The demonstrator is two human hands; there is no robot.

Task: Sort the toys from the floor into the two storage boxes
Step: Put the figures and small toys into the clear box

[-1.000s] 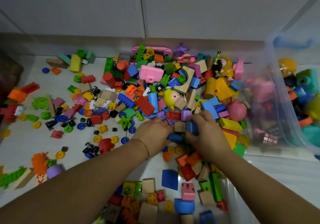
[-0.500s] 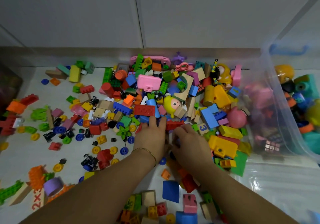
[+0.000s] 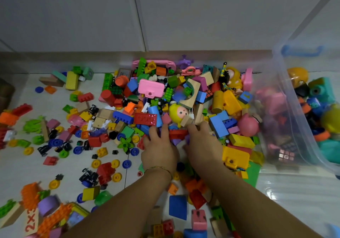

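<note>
A dense pile of plastic bricks, wooden blocks and small figures (image 3: 184, 98) covers the white floor ahead of me. My left hand (image 3: 160, 150) lies palm down at the pile's near edge, its fingers stretched over a red brick (image 3: 177, 134). Close beside it, my right hand (image 3: 203, 143) also lies palm down, fingertips by a wooden block (image 3: 186, 121) under a yellow-haired doll head (image 3: 177, 112). A purple triangle (image 3: 175, 142) shows between the hands. A clear storage box (image 3: 287, 120) with a blue handle stands at the right, holding larger toys.
Loose bricks, wheels and discs (image 3: 77, 145) are scattered over the floor to the left. More blocks, among them a blue piece (image 3: 177, 207), lie under my forearms. A wall (image 3: 165, 17) closes the far side. A dim dark shape (image 3: 5, 92) sits at the left edge.
Both hands have moved forward from the near blocks into the pile's edge. The blue block my right hand held a second ago is no longer in it.
</note>
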